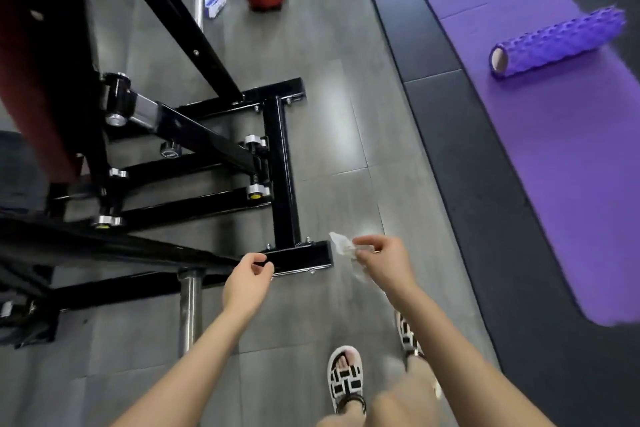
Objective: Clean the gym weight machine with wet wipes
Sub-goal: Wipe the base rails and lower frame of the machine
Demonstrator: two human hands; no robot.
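I have a crumpled wet wipe [341, 243] pinched between the thumb and fingertips of my right hand [384, 262]. It hangs just beside the near end of the weight machine's foot bar [301, 256], and as far as I can tell it is not pressed to any metal. My left hand [246, 277] hovers over the same bar with its fingers curled in toward the thumb, and I can see nothing between them. The wipes packet [215, 3] lies on the grey floor [329, 135] well beyond the machine, so I take fetching a wipe as done. The wipe's rumpled look suggests to me that some wiping may be done too, though the black weight machine frame [282, 163] is glossy all over and I cannot tell cleaned parts from uncleaned. I judge that most of the job is left: the base bars, the chrome collars [257, 141] and the red pad [38, 80] all need passes, starting with the foot bar nearest the wipe.
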